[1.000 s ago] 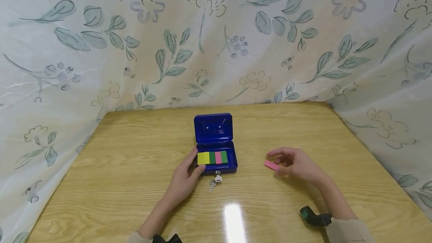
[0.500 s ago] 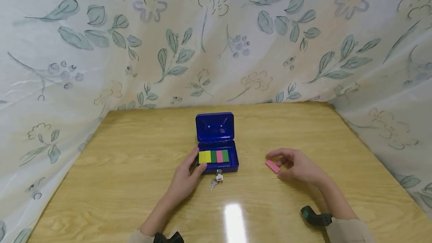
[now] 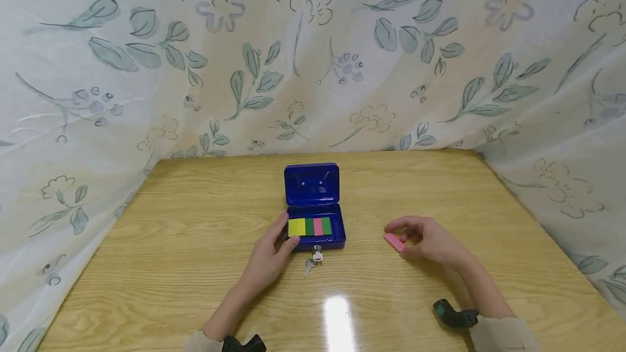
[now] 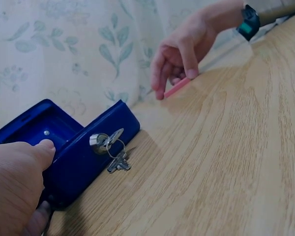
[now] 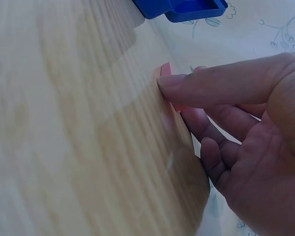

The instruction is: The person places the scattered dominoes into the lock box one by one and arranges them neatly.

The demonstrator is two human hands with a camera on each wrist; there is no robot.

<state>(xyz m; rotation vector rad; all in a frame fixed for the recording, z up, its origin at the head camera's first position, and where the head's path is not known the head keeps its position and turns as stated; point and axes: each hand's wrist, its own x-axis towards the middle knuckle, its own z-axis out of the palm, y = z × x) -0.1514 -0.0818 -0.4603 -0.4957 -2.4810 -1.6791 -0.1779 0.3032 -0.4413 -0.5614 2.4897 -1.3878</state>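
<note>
A small blue cash box (image 3: pixel 320 244) stands on the table with its lid (image 3: pixel 312 184) raised. Inside it, yellow, green and pink flat blocks (image 3: pixel 309 227) lie side by side in a row. My left hand (image 3: pixel 266 258) grips the box at its left front corner, thumb over the front rim. Keys (image 4: pixel 119 163) on a ring hang at the lock (image 4: pixel 99 143) on its front. Off to the right, my right hand (image 3: pixel 430 240) pinches a pink flat block (image 3: pixel 394 242) by its ends, thumb at the near end and fingertips at the far one, low at the tabletop.
The wooden table (image 3: pixel 195 205) reaches to a floral curtain (image 3: pixel 244 69) along its back and sides. Bare tabletop lies between the cash box and the right hand. A black wrist device (image 3: pixel 456 316) sits on the right forearm.
The pink block has turned slightly in my right hand's fingers, and the thumb has shifted a little around its near end. My left hand and the cash box have stayed in place.
</note>
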